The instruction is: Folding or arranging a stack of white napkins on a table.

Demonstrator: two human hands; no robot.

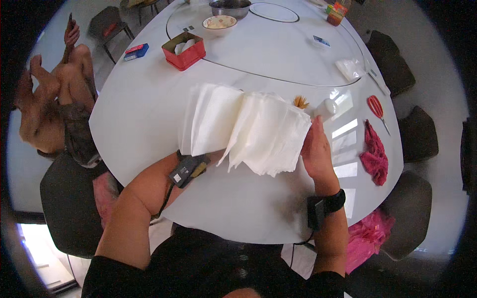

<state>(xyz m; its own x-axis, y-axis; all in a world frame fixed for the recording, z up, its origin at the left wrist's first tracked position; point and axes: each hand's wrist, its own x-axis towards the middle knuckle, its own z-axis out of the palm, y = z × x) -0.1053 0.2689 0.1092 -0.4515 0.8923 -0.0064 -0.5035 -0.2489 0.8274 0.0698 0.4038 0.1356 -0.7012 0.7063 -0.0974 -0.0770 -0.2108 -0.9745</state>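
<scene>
A fanned stack of thin, finely textured white sheets (266, 134) spreads in front of me above the white table, with ragged lower edges. It parts into a left bunch and a larger right bunch. My right hand (316, 149) grips the stack's right edge, its fingers partly behind the sheets. My left hand (214, 156) reaches under the left bunch and is mostly hidden; the sheets appear to rest on or in it. Just beyond the right bunch, wooden toothpicks (300, 102) poke out beside a white cylindrical container (327, 108).
On the table (141, 111) lie a red square tin (183, 59), a patterned bowl (220, 23), a metal pot (231, 8), red-handled scissors (375, 107), a crimson cloth (373, 156) and a clear plastic packet (349, 70). Another person (59, 93) sits at the left, holding a phone.
</scene>
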